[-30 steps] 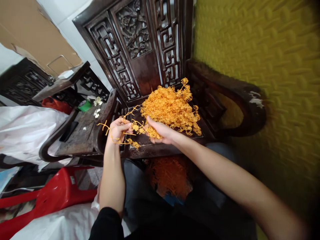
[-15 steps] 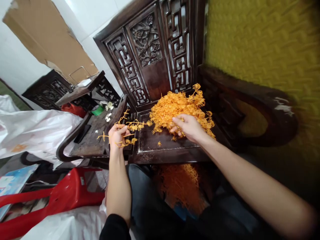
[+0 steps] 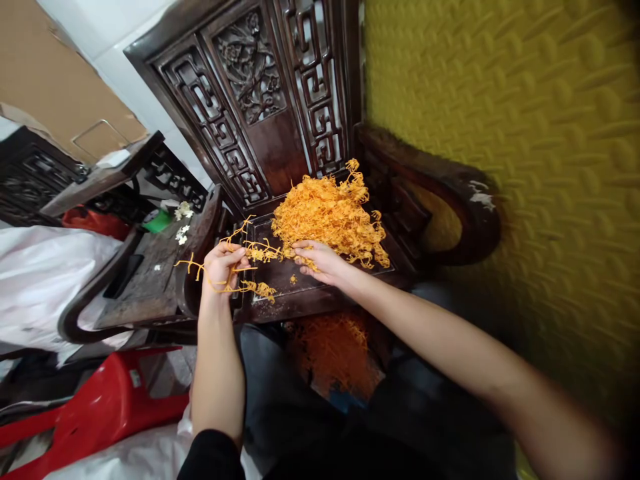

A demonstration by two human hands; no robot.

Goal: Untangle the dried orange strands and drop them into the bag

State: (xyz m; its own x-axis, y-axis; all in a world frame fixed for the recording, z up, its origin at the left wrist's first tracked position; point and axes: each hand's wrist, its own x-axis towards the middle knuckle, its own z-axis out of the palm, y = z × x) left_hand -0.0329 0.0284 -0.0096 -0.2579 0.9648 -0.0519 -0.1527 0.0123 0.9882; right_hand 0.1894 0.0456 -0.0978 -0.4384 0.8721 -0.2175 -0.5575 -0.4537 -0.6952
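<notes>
From the head camera, my left hand sits left of the frame's centre, fingers curled around a small bunch of thin orange branching sprigs whose stems stick out to both sides of the fist. My right hand, just right of it, rests at the near edge of the loose heap of tangled orange sprigs on the dark carved wooden chair seat; its fingers are bent and pinching at strands, and one strand seems to bridge across to the left-hand bunch.

I judge I am mid-gathering: pulling single sprigs out of the heap and adding them to the bunch. The next move calls for teasing one sprig free without dragging the tangle, then laying it stem-aligned into my left grip.

Lower centre, more orange strands lie blurred below the seat.
</notes>
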